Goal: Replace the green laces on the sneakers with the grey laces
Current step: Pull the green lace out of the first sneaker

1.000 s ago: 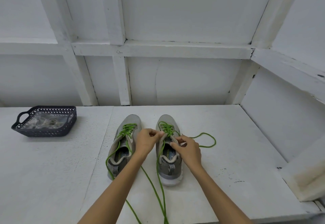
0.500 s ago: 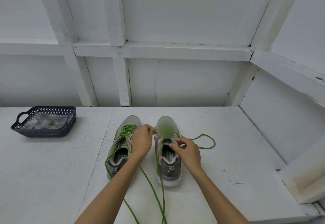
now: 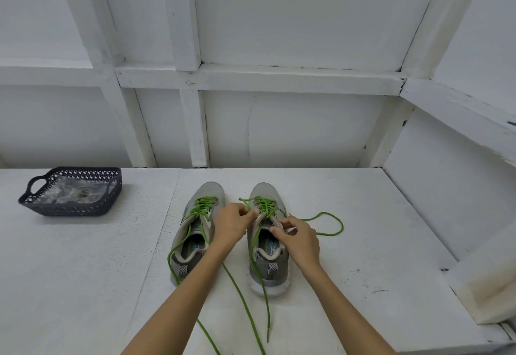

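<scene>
Pinching the green lace (image 3: pixel 265 205), left hand (image 3: pixel 233 225) grip clamps it; right hand (image 3: pixel 300 239) grip clamps the eyelet edge of the right sneaker (image 3: pixel 268 268); laced rows lie toeward, just beyond both.

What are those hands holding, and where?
Left hand pinches the right grey sneaker's green lace by its eyelets; right hand apparently grips that sneaker's opening edge.

The two low-cut mesh sneakers (image 3: pixel 210 191) are light grey. The right one shows a white sole (image 3: pixel 268 289). Each heel tab (image 3: pixel 183 271) carries a black-and-white chevron pattern. The round cord laces (image 3: pixel 205 205) are bright green. The perforated plastic basket (image 3: pixel 69 209) is dark navy, with a lattice pattern of holes. The painted surface (image 3: pixel 83 271) and the framed wall panels (image 3: pixel 279 131) are white, and the surface shows dark specks at right.
</scene>
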The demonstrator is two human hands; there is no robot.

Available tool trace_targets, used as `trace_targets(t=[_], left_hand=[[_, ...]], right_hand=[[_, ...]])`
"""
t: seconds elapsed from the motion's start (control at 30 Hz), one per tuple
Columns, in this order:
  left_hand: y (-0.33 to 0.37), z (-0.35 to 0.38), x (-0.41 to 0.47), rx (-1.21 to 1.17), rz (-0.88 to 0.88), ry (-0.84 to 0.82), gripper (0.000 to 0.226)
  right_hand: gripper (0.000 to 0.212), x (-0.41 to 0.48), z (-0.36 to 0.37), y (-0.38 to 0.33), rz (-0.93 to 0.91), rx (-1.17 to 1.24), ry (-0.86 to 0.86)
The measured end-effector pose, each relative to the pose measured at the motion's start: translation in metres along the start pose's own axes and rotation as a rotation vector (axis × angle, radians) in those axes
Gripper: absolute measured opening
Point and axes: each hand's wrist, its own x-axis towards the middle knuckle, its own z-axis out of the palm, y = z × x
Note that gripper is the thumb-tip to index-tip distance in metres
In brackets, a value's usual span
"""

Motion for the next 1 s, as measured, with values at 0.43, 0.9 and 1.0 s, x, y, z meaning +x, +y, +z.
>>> trace_targets(t=[0.43, 0.9, 1.0], left_hand=[[0.003, -0.01, 0.005, -0.237, -0.058, 0.048, 0.031], [0.005, -0.008, 0.001, -0.293, -0.038, 0.253, 0.035], [0.001, -0.006, 0.002, -0.193, -0.053, -0.035, 0.042]], right_hand=[[0.027, -0.001, -0.001, -0.001, 0.003, 0.008, -0.016], [0.023, -0.001, -0.001, 0.0, -0.001, 0.017, -0.012], [0.022, -0.001, 0.0, 0.001, -0.004, 0.006, -0.001]])
